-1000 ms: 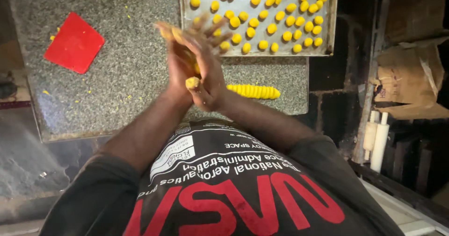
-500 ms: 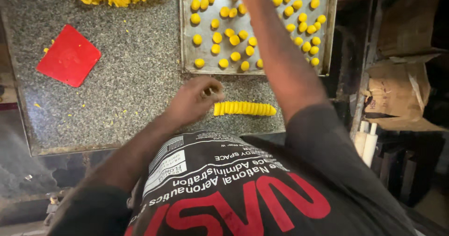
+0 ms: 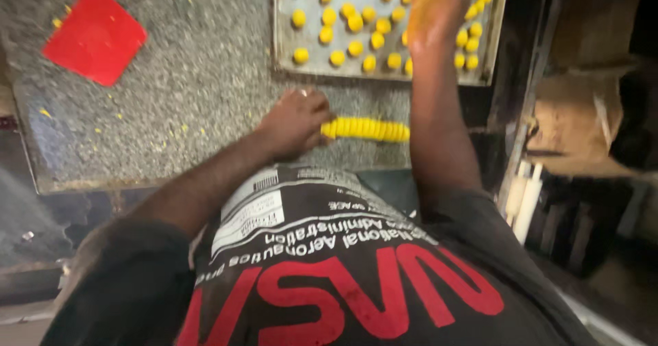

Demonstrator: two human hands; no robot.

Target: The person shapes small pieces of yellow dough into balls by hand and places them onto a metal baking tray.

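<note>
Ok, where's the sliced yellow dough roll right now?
In the head view the dough roll lies on the stone counter just below the baking tray, its left end at the left hand.

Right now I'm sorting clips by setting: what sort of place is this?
Probably a working kitchen or bakery: a metal tray of yellow dough balls, a cut dough roll and a speckled stone counter.
</note>
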